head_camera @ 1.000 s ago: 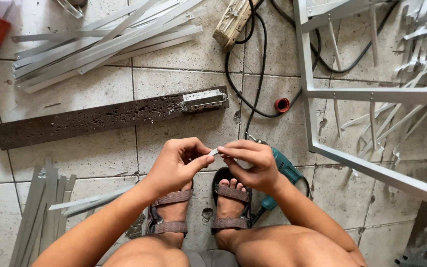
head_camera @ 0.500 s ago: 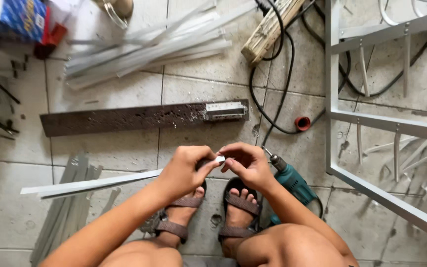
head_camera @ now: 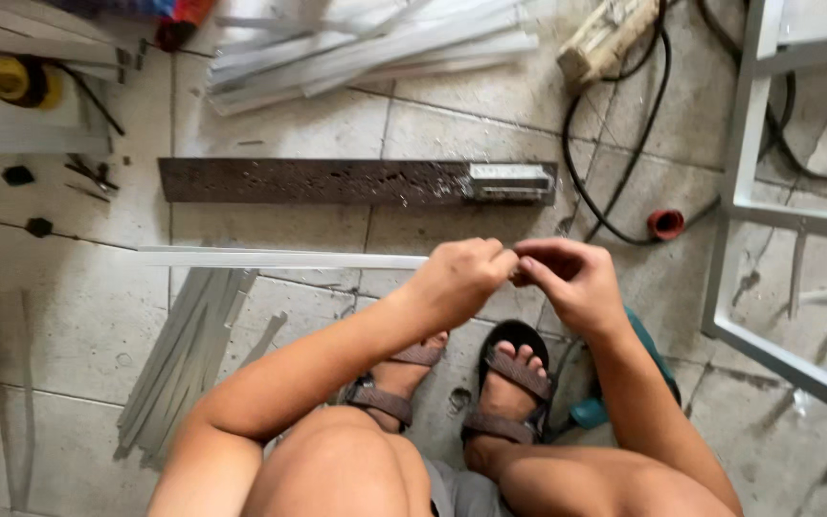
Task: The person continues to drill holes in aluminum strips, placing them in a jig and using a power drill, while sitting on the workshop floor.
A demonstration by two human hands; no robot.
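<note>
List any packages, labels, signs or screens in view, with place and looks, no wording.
Colourful package: top edge, left of centre, mostly cut off; blue, red and orange, shape unclear.
Label-like plate: right end of the dark rusty bar on the floor tiles; small, rectangular, pale grey.
No signs or screens show.

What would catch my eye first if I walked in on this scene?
Two hands, the left hand and right hand, meet at the middle over sandalled feet, the left gripping a long pale metal strip that runs off to the left. Just beyond lies a dark rusty bar on the tiled floor.
</note>
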